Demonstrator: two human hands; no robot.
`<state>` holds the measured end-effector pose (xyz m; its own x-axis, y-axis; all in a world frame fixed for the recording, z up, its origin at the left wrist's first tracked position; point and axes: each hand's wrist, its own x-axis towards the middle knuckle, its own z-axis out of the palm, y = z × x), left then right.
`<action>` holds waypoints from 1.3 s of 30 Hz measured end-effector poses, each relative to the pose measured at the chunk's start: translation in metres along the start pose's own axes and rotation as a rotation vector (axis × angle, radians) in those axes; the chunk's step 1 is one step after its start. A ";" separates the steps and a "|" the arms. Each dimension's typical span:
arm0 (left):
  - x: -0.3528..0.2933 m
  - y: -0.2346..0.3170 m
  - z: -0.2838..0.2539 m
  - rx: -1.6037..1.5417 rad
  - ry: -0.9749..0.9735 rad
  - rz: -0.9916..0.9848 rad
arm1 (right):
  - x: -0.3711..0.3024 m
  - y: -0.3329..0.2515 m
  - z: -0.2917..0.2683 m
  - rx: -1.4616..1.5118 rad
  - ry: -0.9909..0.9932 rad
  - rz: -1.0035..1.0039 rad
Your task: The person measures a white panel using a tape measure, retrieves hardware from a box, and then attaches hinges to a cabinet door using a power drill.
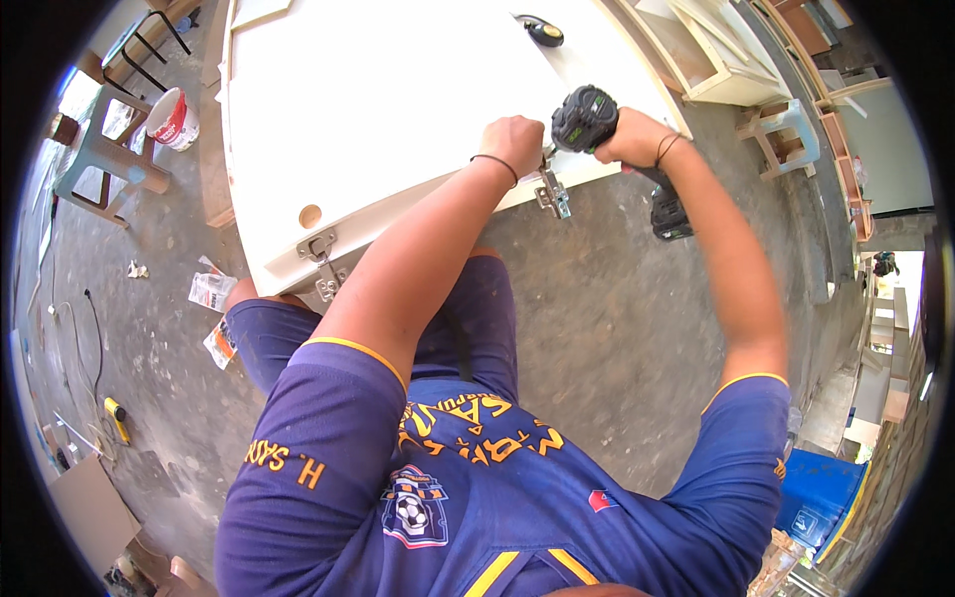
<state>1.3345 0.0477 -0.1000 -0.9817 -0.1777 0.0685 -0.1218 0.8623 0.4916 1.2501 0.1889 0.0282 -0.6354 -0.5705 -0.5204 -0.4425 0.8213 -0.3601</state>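
My right hand (pixel 637 139) grips a black cordless drill (pixel 585 119) by its handle, its battery hanging below the wrist. The drill points left at a metal cabinet hinge (pixel 551 193) on the near edge of a white panel (pixel 398 109). Close by the drill's tip, my left hand (pixel 512 145) is closed with its fingers curled down at the panel; what they hold, if anything, is hidden. A second cabinet hinge (pixel 320 261) sits at the panel's near left corner, beside a round wooden-coloured spot (pixel 310 216).
A black tape measure (pixel 543 33) lies on the panel's far part. Left stand a plastic stool (pixel 99 159) and a white-and-red bucket (pixel 173 121). At right are a pale stool (pixel 781 137), a wooden cabinet frame (pixel 711 60) and a blue bin (pixel 818 502). Cables (pixel 90 348) cross the left floor.
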 end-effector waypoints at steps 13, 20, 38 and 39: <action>-0.116 -0.019 0.001 -2.235 -0.007 -0.698 | -0.086 0.032 0.075 0.608 0.331 -0.184; -0.144 -0.012 -0.014 -2.337 -0.009 -0.516 | -0.118 0.004 0.135 0.883 0.254 -0.222; -0.154 -0.011 -0.013 -2.294 -0.080 -0.494 | -0.130 -0.004 0.166 1.046 0.288 -0.231; -0.154 -0.012 -0.012 -2.279 -0.103 -0.484 | -0.130 -0.003 0.166 1.051 0.293 -0.233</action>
<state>1.4887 0.0590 -0.1061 -0.9525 -0.0530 -0.3000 -0.0343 -0.9598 0.2785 1.4397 0.2608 -0.0317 -0.7928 -0.5751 -0.2019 0.0972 0.2077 -0.9734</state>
